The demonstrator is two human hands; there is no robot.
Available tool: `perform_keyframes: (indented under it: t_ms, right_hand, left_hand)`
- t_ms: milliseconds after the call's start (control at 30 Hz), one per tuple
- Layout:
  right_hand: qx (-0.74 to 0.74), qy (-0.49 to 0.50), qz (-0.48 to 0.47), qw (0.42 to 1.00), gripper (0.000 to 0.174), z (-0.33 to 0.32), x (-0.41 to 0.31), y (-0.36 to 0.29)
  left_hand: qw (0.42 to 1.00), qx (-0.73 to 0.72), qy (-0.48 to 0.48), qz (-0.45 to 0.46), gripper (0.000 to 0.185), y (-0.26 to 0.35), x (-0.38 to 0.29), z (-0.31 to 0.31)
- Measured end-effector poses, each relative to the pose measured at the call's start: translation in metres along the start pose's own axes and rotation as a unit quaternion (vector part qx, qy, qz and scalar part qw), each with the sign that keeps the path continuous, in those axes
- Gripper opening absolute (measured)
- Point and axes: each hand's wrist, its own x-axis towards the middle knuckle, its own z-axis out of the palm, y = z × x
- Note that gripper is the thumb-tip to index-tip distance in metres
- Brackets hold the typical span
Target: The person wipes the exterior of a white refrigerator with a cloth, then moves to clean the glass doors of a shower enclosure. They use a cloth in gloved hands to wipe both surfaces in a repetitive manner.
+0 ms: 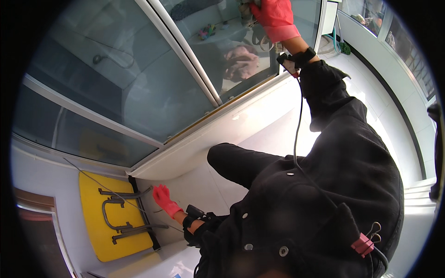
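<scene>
My right hand point(276, 17), in a pink rubber glove, is raised to a sliding glass door point(167, 76) at the top of the view. Its fingertips are partly cut off or hidden. A crumpled grey-beige thing point(246, 14), possibly a cloth, shows beside the fingers; I cannot tell whether the hand grips it. My left hand point(165, 199), gloved in the same pink, hangs low at the left with loosely bent fingers and nothing visible in it. Close by stands a yellow folding table point(92, 215), its metal-legged underside facing out, leaning by the wall.
Behind the glass are a shower head point(97, 59), a pink cloth point(242, 62) and small colourful things point(207, 32). A white tub side point(194, 156) runs below the door frame. Cables point(299, 121) run along both sleeves. Hoses point(336, 38) hang at the upper right beside windows.
</scene>
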Motion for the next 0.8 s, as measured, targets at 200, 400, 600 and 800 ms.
perform_keyframes:
  t_ms: [200, 400, 600, 800]
  right_hand:
    - [-0.054, -0.064, 0.12, 0.989, 0.08, 0.022, -0.147, -0.014]
    - [-0.08, -0.168, 0.233, 0.954, 0.072, 0.035, -0.244, -0.028]
    - [-0.012, -0.256, 0.374, 0.891, 0.045, 0.027, -0.242, -0.038]
    - [0.065, -0.298, 0.278, 0.911, 0.046, 0.015, -0.233, -0.115]
  left_hand:
    - [1.0, 0.007, -0.001, -0.011, 0.053, 0.005, -0.008, 0.005]
    - [1.0, 0.011, -0.005, -0.018, 0.052, 0.003, -0.01, 0.001]
    - [0.999, 0.009, 0.011, -0.031, 0.053, -0.002, -0.007, -0.001]
    - [0.998, -0.033, -0.019, -0.055, 0.051, 0.001, -0.008, 0.02]
